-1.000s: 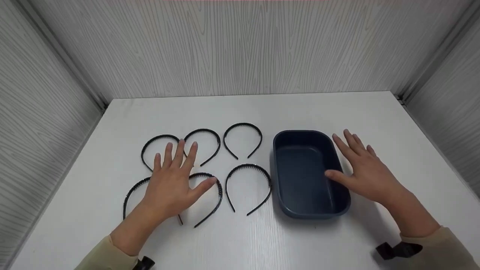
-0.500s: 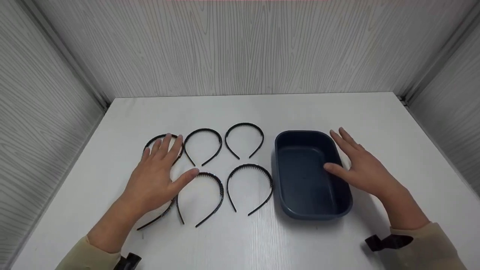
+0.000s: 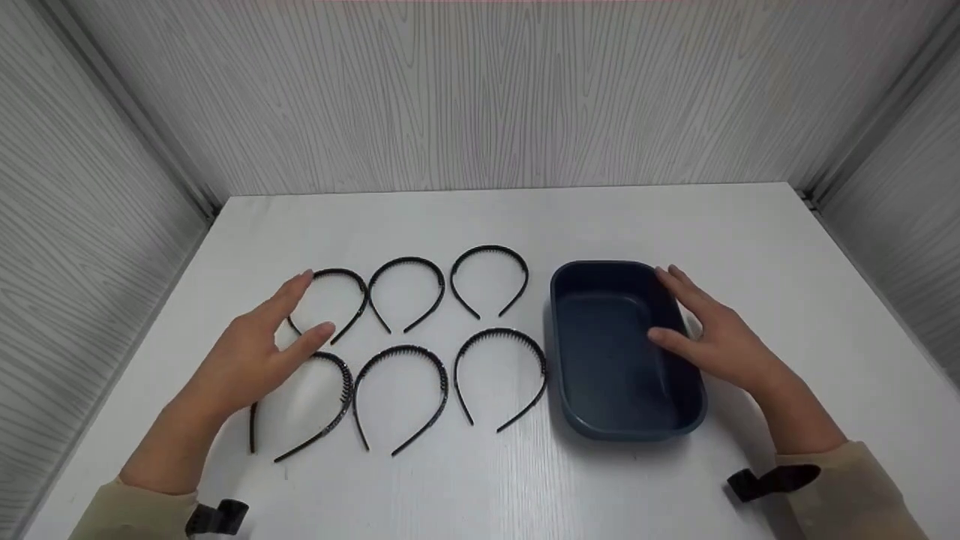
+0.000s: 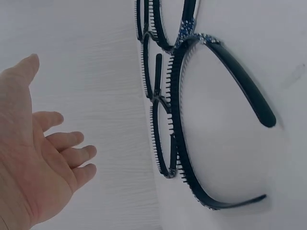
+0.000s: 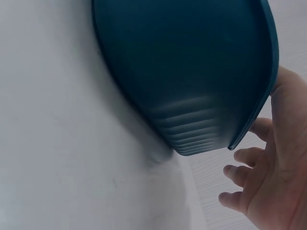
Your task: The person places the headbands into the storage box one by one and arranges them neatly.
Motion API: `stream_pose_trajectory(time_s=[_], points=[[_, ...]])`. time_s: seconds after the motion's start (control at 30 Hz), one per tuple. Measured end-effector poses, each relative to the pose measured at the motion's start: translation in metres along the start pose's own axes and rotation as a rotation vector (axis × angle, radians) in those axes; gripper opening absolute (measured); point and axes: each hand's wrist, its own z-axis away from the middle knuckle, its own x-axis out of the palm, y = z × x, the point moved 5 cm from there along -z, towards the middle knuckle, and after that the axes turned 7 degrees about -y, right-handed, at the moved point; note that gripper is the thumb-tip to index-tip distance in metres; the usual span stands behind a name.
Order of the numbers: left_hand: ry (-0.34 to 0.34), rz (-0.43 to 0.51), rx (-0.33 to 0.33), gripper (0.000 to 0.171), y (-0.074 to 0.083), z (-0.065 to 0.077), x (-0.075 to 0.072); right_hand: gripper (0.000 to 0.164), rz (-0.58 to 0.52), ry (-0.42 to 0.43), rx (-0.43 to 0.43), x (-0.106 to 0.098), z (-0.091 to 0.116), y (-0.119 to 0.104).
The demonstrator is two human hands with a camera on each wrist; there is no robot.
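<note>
Black toothed headbands lie on the white table in two rows, among them the near-left headband (image 3: 349, 382) and the far-left headband (image 3: 366, 292). My left hand (image 3: 240, 360) hovers over these two with its thumb apart from the fingers, covering parts of both. Nothing is in its palm in the left wrist view, where a headband (image 4: 176, 96) with glittery specks stands out close by. A dark blue rectangular bin (image 3: 607, 360) holds nothing. At its right side is my right hand (image 3: 724, 349), thumb over the rim and loose fingers outside; whether they touch it I cannot tell.
More headbands lie between the left hand and the bin, such as the near-right headband (image 3: 543, 367) and the far-right headband (image 3: 490, 247). Pale wood-grain panels (image 3: 480, 97) wall the table at the back and both sides.
My left hand has moved left and turned thumb-up, uncovering the near-row headbands. My right hand has shifted slightly left, closer to the bin. The headbands and bin stay in place.
</note>
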Motion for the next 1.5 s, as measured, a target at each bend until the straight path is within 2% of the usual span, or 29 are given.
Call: stream_pose_trajectory(time_s=[0.2, 0.37, 0.6, 0.93, 1.23, 1.5], points=[[0.023, 0.039, -0.047, 0.075, -0.026, 0.005, -0.006, 0.084, -0.091, 0.018, -0.045, 0.008, -0.003, 0.009], [0.014, 0.092, -0.033, 0.073, -0.040, 0.005, -0.006, 0.083, -0.164, 0.025, -0.053, 0.009, -0.002, 0.014], [-0.043, 0.172, -0.062, 0.069, -0.057, 0.004, -0.007, 0.082, -0.217, 0.012, -0.004, 0.013, -0.001, 0.021], [-0.135, 0.373, -0.142, 0.065, -0.087, -0.001, 0.001, 0.082, -0.244, 0.007, 0.037, 0.016, -0.002, 0.027], [-0.175, 0.398, -0.173, 0.058, -0.097, -0.007, 0.010, 0.080, -0.247, 0.019, 0.032, 0.017, -0.001, 0.029], [-0.185, 0.339, -0.173, 0.048, -0.099, -0.008, 0.011, 0.082, -0.270, 0.018, 0.033, 0.017, -0.002, 0.028]])
